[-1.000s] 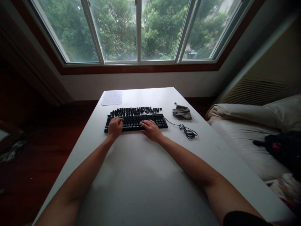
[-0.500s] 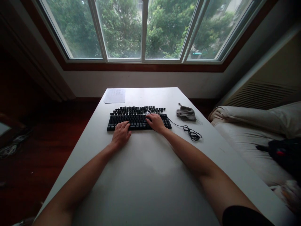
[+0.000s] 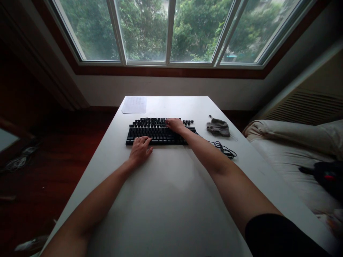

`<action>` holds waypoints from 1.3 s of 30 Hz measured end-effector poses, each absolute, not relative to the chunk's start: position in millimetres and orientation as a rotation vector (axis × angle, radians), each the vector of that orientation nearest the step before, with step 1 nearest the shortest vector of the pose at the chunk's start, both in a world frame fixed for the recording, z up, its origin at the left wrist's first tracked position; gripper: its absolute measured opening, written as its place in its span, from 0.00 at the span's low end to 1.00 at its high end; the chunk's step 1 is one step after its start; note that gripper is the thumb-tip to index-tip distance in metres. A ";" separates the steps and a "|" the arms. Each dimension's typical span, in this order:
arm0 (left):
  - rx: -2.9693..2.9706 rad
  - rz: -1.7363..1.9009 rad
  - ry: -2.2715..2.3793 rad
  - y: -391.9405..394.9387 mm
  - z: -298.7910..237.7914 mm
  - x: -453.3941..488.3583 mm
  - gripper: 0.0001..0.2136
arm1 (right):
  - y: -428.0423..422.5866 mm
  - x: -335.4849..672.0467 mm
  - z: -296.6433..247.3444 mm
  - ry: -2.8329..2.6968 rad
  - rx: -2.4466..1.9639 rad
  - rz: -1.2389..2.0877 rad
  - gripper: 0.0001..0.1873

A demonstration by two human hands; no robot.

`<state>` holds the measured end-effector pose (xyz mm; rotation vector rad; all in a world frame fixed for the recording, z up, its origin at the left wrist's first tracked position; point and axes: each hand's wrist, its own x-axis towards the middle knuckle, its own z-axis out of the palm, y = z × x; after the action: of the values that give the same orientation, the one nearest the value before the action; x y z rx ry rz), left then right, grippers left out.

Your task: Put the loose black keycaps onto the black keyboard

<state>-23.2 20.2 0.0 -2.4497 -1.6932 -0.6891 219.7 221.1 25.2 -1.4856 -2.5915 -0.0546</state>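
Head view: the keyboard [image 3: 163, 136] lies on the desk [image 3: 166, 200], loose keycaps [image 3: 153, 122] along its 12 o'clock side. At its 8 o'clock edge the left hand [image 3: 139, 148] lies with fingers apart; towards 1 o'clock the right hand [image 3: 175, 124] curls over the keycaps, whether pinching one I cannot tell. Best to steady the keyboard lightly and take single keycaps by their sides, sparing neighbours.

A bright window [image 3: 202, 32] sits above dark reddish flooring [image 3: 64, 150].

1 cam, head-worn | facing fwd+down | tbl [image 3: 171, 200] close below | window [image 3: 200, 32] farther, opp.
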 end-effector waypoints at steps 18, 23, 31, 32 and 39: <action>-2.461 -0.757 -1.655 21.3 -3.6 -29.1 0.21 | 248.2 219.0 32.7 -2.917 -1.234 -0.191 0.13; -2.455 -0.743 -1.658 22.0 -3.2 -30.0 0.21 | 245.2 220.5 37.0 -2.911 -1.212 -0.215 0.11; -2.379 -0.743 -1.699 21.0 -3.3 -28.0 0.23 | 214.5 231.0 44.1 -2.734 -1.158 -0.114 0.11; -2.358 -0.743 -1.712 21.0 -3.3 -27.4 0.23 | 209.2 231.4 44.2 -2.734 -1.130 -0.091 0.11; -2.344 -0.711 -1.756 21.4 -2.5 -26.1 0.23 | 180.1 228.4 48.0 -2.835 -1.042 0.241 0.08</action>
<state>-26.1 21.4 -2.5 -2.3442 -1.7559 -0.7106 228.4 180.1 48.0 -1.0424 -2.8355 0.2407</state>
